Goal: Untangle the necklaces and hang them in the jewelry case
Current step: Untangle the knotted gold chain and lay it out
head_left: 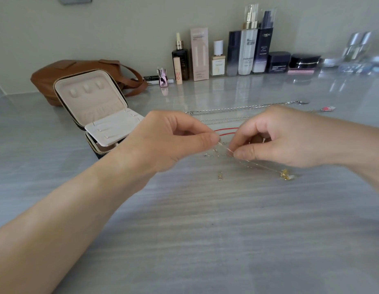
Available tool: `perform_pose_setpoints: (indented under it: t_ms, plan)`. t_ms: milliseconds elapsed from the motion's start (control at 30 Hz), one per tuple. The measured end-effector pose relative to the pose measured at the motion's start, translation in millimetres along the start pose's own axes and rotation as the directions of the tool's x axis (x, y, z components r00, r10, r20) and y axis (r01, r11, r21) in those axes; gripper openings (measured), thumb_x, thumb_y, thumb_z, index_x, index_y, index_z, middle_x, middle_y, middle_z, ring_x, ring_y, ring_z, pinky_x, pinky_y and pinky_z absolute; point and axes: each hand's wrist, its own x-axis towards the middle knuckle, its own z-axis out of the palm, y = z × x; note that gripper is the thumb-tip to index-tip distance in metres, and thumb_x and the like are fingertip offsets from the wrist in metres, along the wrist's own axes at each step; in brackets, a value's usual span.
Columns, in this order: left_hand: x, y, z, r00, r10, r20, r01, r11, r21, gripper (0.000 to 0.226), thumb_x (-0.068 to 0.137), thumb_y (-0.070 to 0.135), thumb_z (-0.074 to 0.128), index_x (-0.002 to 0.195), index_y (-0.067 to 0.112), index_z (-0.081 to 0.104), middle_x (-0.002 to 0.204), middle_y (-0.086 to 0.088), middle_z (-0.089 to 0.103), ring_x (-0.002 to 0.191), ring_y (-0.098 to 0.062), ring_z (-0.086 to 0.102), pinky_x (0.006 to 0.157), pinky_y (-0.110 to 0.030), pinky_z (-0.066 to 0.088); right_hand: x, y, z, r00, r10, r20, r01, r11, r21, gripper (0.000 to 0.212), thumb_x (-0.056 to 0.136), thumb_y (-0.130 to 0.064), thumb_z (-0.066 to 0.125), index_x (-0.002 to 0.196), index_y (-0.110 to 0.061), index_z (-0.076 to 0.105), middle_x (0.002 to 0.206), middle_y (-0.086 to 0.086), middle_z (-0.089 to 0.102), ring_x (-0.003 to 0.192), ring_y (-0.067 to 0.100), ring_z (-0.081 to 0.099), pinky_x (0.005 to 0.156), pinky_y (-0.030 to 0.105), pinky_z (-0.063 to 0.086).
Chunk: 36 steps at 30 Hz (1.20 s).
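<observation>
My left hand and my right hand both pinch a thin gold chain necklace just above the grey table. The chain runs down to the right to a gold pendant lying on the table. A red cord necklace passes behind my fingertips. Silver chain necklaces lie stretched out behind my hands. The jewelry case stands open at the left, with a beige lining and hooks in its raised lid.
A brown leather bag sits behind the case. Several cosmetic bottles and jars line the wall at the back. A small gold clasp piece and tiny rings lie loose on the table. A red charm lies far right.
</observation>
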Motion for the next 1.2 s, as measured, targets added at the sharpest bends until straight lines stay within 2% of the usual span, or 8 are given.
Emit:
perform_pose_setpoints:
  t_ms: [200, 333, 500, 733, 800, 933, 1100, 1200]
  plan:
    - [1, -1, -2, 1.0, 0.004, -0.005, -0.004, 1.0, 0.022, 0.023, 0.046, 0.044, 0.069, 0.061, 0.028, 0.074, 0.055, 0.01, 0.059, 0.055, -0.005, 0.046, 0.05, -0.023, 0.031, -1, -4, -2, 1.0, -0.013, -0.002, 0.014, 0.995, 0.099, 0.018, 0.082, -0.04, 0.057, 0.073, -0.032, 0.07, 0.066, -0.022, 0.065, 0.055, -0.005, 0.055, 0.058, 0.011, 0.042]
    - [0, 1, -3, 1.0, 0.014, -0.004, -0.013, 1.0, 0.022, 0.025, 0.044, 0.046, 0.069, 0.062, 0.031, 0.074, 0.061, 0.004, 0.059, 0.06, -0.01, 0.046, 0.052, -0.027, 0.03, -4, -4, -3, 0.997, -0.053, 0.052, 0.044, 0.984, 0.17, 0.039, 0.053, -0.055, 0.063, 0.076, -0.026, 0.071, 0.074, -0.011, 0.071, 0.067, 0.003, 0.064, 0.068, 0.02, 0.051]
    - [0, 0, -3, 1.0, 0.004, 0.008, -0.004, 0.999, 0.045, 0.023, 0.047, 0.045, 0.071, 0.063, 0.029, 0.074, 0.057, 0.007, 0.059, 0.058, -0.009, 0.045, 0.051, -0.026, 0.03, -2, -7, 2, 0.998, -0.056, -0.032, 0.06, 0.99, 0.129, 0.009, 0.067, -0.035, 0.07, 0.07, -0.027, 0.071, 0.069, -0.014, 0.069, 0.059, -0.002, 0.06, 0.063, 0.017, 0.048]
    - [-1, -7, 1, 0.984, -0.065, 0.165, 0.043, 0.989, 0.138, 0.011, 0.064, 0.019, 0.079, 0.069, 0.027, 0.073, 0.069, -0.001, 0.063, 0.062, -0.014, 0.049, 0.062, -0.034, 0.038, -4, -13, 0, 1.0, 0.003, -0.031, 0.011, 0.906, 0.424, 0.017, 0.072, -0.018, 0.052, 0.069, -0.005, 0.062, 0.052, -0.002, 0.059, 0.05, 0.007, 0.052, 0.054, 0.015, 0.045]
    - [-1, -10, 3, 0.983, -0.048, 0.179, 0.025, 0.991, 0.129, 0.016, 0.064, 0.022, 0.083, 0.073, 0.029, 0.073, 0.069, 0.005, 0.064, 0.059, -0.007, 0.051, 0.062, -0.033, 0.043, -3, -13, 3, 1.0, 0.022, 0.001, -0.02, 0.887, 0.461, 0.017, 0.075, -0.016, 0.051, 0.073, -0.002, 0.06, 0.048, -0.003, 0.046, 0.045, 0.008, 0.04, 0.047, 0.015, 0.037]
    - [-3, -7, 10, 0.993, 0.008, 0.122, -0.016, 0.998, 0.066, 0.012, 0.064, 0.029, 0.078, 0.076, 0.029, 0.073, 0.089, -0.014, 0.069, 0.074, -0.014, 0.057, 0.079, -0.044, 0.051, -3, -15, 6, 1.0, 0.011, 0.006, -0.012, 0.887, 0.461, 0.014, 0.081, -0.022, 0.06, 0.075, -0.011, 0.066, 0.045, -0.012, 0.039, 0.044, 0.005, 0.032, 0.05, 0.02, 0.032]
    - [-1, -6, 7, 0.998, -0.004, 0.057, 0.001, 0.998, 0.059, 0.003, 0.068, 0.025, 0.075, 0.069, 0.026, 0.073, 0.066, 0.001, 0.067, 0.061, -0.007, 0.051, 0.055, -0.02, 0.038, -4, -16, 5, 0.999, 0.03, -0.03, -0.01, 0.844, 0.536, 0.017, 0.08, -0.015, 0.059, 0.063, -0.015, 0.061, 0.047, -0.006, 0.035, 0.041, 0.007, 0.027, 0.041, 0.019, 0.025]
    - [-2, -6, 5, 0.995, -0.01, 0.1, 0.003, 0.997, 0.075, 0.008, 0.068, 0.021, 0.076, 0.07, 0.029, 0.074, 0.073, -0.004, 0.068, 0.069, -0.013, 0.055, 0.067, -0.033, 0.045, -5, -17, 2, 0.998, 0.037, -0.045, -0.006, 0.83, 0.558, 0.018, 0.074, -0.012, 0.054, 0.057, -0.014, 0.059, 0.051, -0.001, 0.047, 0.039, 0.008, 0.034, 0.036, 0.019, 0.025]
